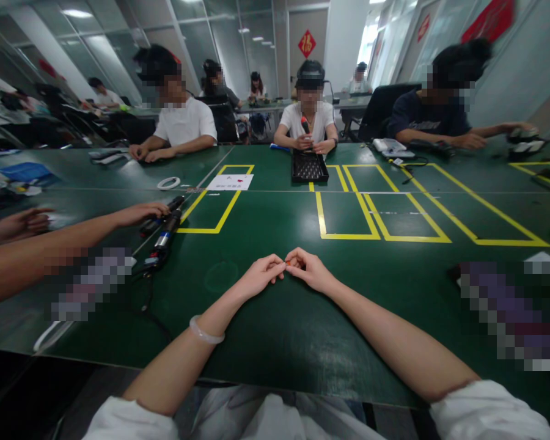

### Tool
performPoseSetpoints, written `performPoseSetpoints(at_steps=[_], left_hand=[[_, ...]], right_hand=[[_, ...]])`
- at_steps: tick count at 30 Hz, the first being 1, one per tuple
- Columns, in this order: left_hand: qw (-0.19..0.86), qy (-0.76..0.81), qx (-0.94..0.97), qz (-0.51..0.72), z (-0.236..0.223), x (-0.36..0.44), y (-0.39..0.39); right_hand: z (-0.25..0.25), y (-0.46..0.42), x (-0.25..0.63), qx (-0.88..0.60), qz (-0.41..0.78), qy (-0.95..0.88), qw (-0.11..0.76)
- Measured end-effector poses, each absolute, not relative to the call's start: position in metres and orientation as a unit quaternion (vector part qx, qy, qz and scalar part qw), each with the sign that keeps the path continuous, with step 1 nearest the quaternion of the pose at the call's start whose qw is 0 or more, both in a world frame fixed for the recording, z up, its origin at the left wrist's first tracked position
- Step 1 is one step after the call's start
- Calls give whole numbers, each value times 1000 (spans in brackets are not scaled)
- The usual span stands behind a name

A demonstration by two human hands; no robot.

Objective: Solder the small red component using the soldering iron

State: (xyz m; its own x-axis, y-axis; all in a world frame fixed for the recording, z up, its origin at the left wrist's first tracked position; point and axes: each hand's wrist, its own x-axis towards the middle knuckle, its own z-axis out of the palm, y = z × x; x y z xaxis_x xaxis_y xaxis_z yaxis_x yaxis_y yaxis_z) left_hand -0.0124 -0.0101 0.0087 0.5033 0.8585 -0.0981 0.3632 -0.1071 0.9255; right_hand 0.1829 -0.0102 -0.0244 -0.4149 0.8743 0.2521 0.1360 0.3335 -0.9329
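My left hand and my right hand meet at the fingertips above the green table. The fingers of both are curled in a pinch. A tiny orange-red spot shows where the fingertips come together, mostly covered by my right fingers. It is too small for me to tell what it is. A pale bangle circles my left wrist.
Yellow tape rectangles mark the table. At left, another person's hand rests by black electric screwdrivers with cables. Across sits a person with a red-and-black screwdriver above a black tray. A white paper sheet lies left of it.
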Motion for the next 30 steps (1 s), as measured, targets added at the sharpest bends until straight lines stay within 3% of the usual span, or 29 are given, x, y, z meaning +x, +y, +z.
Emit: performPoseSetpoints(at_steps=[16, 30], left_hand=[[526, 436, 675, 277, -1, -14, -7], [452, 449, 717, 284, 9, -21, -7]], right_hand=[[-20, -9, 183, -341, 458, -713, 406], [-28, -4, 183, -380, 451, -703, 397]])
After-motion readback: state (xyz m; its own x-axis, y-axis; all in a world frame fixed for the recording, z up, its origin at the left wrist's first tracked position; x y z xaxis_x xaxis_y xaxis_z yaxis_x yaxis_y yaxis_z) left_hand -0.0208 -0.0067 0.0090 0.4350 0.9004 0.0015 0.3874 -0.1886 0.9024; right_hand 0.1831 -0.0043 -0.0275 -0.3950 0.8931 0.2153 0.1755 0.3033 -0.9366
